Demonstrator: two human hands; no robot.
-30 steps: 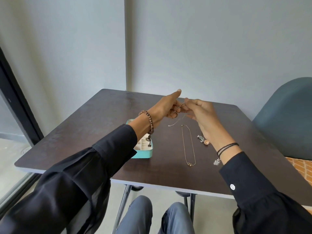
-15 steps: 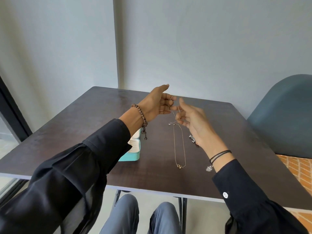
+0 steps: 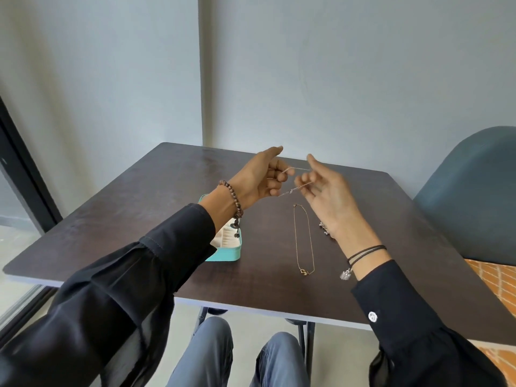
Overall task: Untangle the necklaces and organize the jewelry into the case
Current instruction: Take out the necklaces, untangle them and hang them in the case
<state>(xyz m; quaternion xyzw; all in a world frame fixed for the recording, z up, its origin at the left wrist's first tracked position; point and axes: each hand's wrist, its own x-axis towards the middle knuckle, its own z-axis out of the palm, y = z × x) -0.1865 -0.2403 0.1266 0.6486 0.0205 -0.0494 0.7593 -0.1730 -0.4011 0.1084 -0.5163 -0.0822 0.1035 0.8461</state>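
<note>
Head view: a teal jewelry case (image 3: 226,255) sits open on the dark wood-grain counter (image 3: 134,208), its cream padded lining showing ribbed rolls and small compartments. The left sleeve (image 3: 156,263) covers its near-left part, so whether any piece lies inside cannot be told. Above the counter, beyond the case, the 2 hands hold a thin silver chain (image 3: 301,169) in the air between them. The left hand (image 3: 258,178) curls its lower fingers round the chain with the forefinger pointing out; the right hand (image 3: 328,192) pinches it with bent fingers, forefinger raised. A fine gold necklace (image 3: 296,241) lies flat in a long narrow loop between the case and the right wrist, with small linked rings at its near end. A silvery clustered piece (image 3: 324,228) lies just beside the right hand, partly hidden by it. A brown beaded bracelet (image 3: 232,197) circles the left wrist; black cords with a silver charm (image 3: 364,253) circle the right. A blue-grey chair (image 3: 474,196) stands at the right.
</note>
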